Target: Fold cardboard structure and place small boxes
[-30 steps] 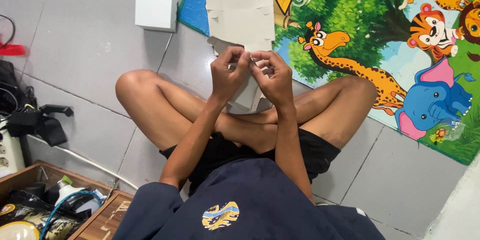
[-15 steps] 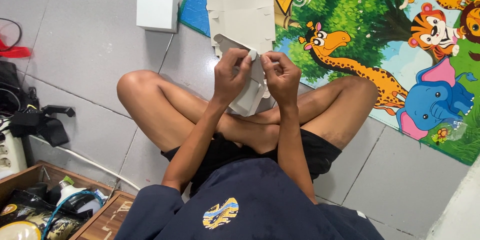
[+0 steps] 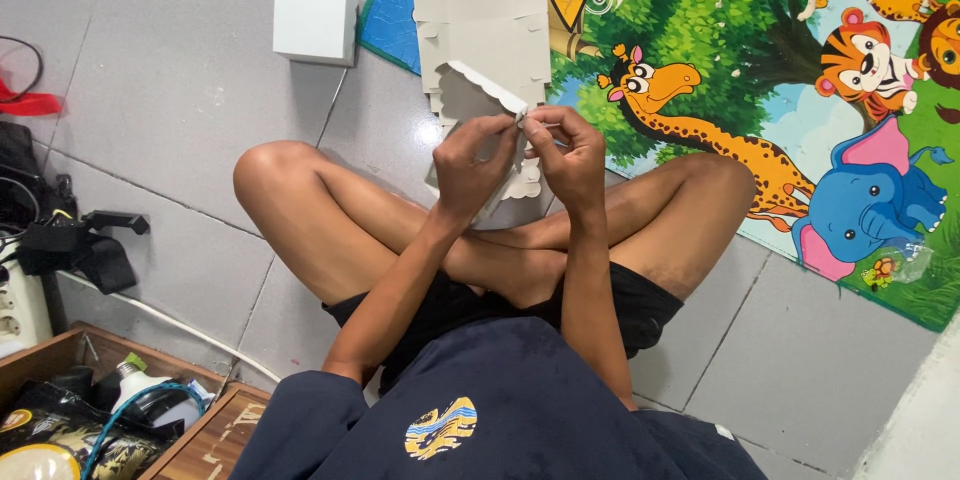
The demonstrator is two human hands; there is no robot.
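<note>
Sitting cross-legged on the grey tiled floor (image 3: pixel 180 100), the person pinches a scalloped grey cardboard cutout (image 3: pixel 470 100) above their shins, left hand (image 3: pixel 472 165) and right hand (image 3: pixel 570 155) both closed on its edge. More flat cardboard sheets (image 3: pixel 485 35) lie just beyond.

Bright, even light; sharp focus.

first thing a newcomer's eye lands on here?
Likely the bright animal play mat at the upper right, spread on the grey tiled floor. Next, at the centre, the left hand and right hand pinching a grey scallop-edged cardboard cutout above crossed legs. A closed white box sits on the tiles at upper left.
</note>
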